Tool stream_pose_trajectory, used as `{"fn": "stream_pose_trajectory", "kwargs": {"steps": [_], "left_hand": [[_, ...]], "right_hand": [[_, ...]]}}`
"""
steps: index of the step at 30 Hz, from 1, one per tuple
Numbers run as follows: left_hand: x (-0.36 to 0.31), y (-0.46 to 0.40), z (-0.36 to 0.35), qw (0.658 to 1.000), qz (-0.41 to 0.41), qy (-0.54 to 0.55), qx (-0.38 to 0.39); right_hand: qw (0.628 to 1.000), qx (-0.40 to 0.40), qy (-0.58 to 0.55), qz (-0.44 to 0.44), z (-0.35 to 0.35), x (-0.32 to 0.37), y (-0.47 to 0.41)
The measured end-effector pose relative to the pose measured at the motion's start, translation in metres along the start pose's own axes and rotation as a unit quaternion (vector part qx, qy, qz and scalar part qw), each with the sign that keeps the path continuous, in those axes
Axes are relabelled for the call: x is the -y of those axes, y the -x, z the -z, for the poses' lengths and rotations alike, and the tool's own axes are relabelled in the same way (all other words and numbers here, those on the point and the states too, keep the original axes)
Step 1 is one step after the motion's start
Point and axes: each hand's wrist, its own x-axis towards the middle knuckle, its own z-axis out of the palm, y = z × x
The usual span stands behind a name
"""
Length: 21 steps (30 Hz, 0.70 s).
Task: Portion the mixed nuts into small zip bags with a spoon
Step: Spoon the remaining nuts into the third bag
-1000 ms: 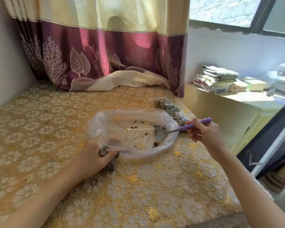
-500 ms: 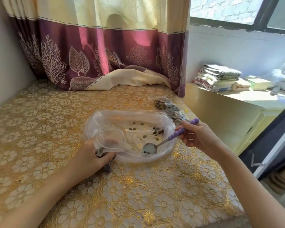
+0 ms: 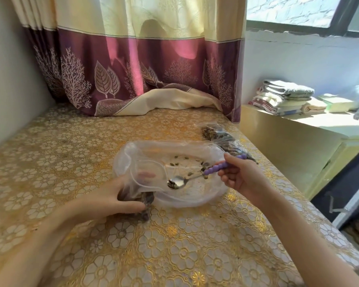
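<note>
The right hand [image 3: 244, 179] pinches the purple beaded handle of a spoon [image 3: 197, 177], thumb on top and fingers curled under it, the handle's end poking out past the knuckles. The metal bowl of the spoon reaches out leftward from those fingertips and carries a few small greenish nuts [image 3: 172, 184]. It hangs over a wide, shallow dish wrapped in a big clear bag [image 3: 187, 195], where only a scatter of nuts is left — most of them lying just beyond the spoon's stem, near the right thumb.

The left hand [image 3: 114, 198] grips a small zip bag [image 3: 145, 179] at the near left edge of the dish. Its fingers are curled round the dark filled bottom of the bag, thumb along the near side, while the bag's open mouth stands up just above the fingers as a clear loop. The spoon's tip sits right beside that mouth, at its right edge; whether it touches the plastic I cannot tell.

Beyond the right hand, close behind the end of the spoon handle, lie more small bags [image 3: 222, 137] already filled with dark nuts. All of this rests on a table under a gold flowered cloth [image 3: 174, 245]. A cream and purple curtain [image 3: 145, 79] hangs at the far edge, its hem bunched on the cloth — and off to the right of the right hand a stack of folded towels [image 3: 282, 96] sits on a sunlit ledge.
</note>
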Motion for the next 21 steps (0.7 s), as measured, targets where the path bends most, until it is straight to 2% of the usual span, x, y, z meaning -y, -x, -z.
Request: {"fn": "stream_pose_trajectory", "kwargs": {"steps": [3,7,15,21], "left_hand": [[0.001,0.006,0.011,0.998,0.048,-0.03,0.039],[0.006,0.001,0.006,0.996,0.064,-0.06,-0.014],[0.01,-0.005,-0.004,0.994,0.036,0.0,-0.102],[0.012,-0.009,-0.011,0.986,-0.023,0.028,-0.161]], "right_hand": [[0.998,-0.014,-0.043,0.041,-0.007,0.011,0.0],[0.992,0.004,-0.06,0.107,-0.024,0.031,0.005],[0.973,0.061,0.022,0.22,-0.055,0.042,0.024],[0.963,0.088,0.046,0.252,-0.057,0.037,0.028]]}}
